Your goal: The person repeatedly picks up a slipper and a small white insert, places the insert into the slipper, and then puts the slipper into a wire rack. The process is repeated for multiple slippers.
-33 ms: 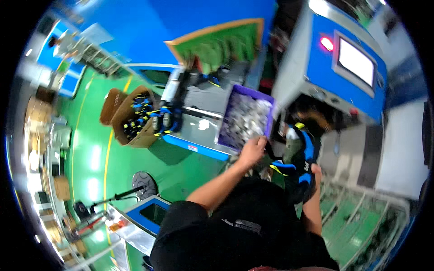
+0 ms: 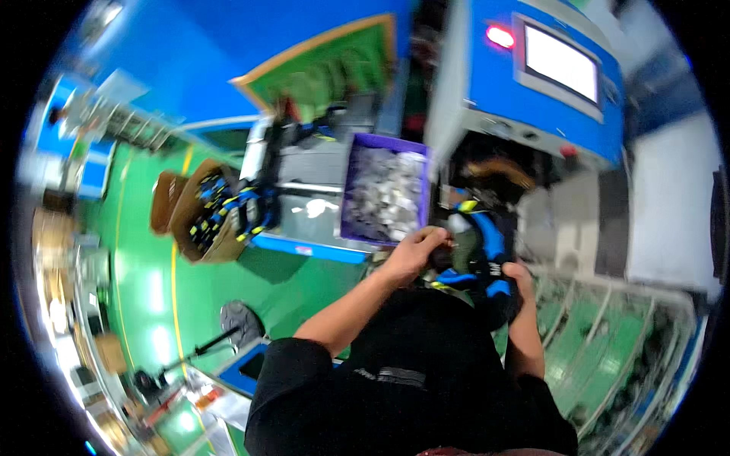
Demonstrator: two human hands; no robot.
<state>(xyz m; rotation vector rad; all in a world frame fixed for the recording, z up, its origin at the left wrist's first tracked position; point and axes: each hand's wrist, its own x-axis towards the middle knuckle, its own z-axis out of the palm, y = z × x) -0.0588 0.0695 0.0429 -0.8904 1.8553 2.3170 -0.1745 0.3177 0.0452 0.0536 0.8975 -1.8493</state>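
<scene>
A black shoe-like item [image 2: 493,239] with blue and yellow-green parts is held upright in front of me, to the right of the middle. My right hand [image 2: 522,283] grips its right side low down, thumb against the blue and black surface. On its left side, my left hand [image 2: 417,252] is closed, fingertips pinched together near a dark part of the item; what lies between them is too blurred to make out. Just beyond my left hand stands a purple tray [image 2: 427,182] of small grey-white pieces.
A blue machine [image 2: 487,83] with a lit screen stands at the right. A cardboard box [image 2: 228,247] of blue, black and yellow items is on the green floor. Similar items [image 2: 251,213] lie on the worktable [image 2: 304,220]. A wire rack [image 2: 601,334] stands at lower right.
The view has shifted, so the surroundings sit further left. My left hand has come closer to the item's left side. My right hand still grips it.
</scene>
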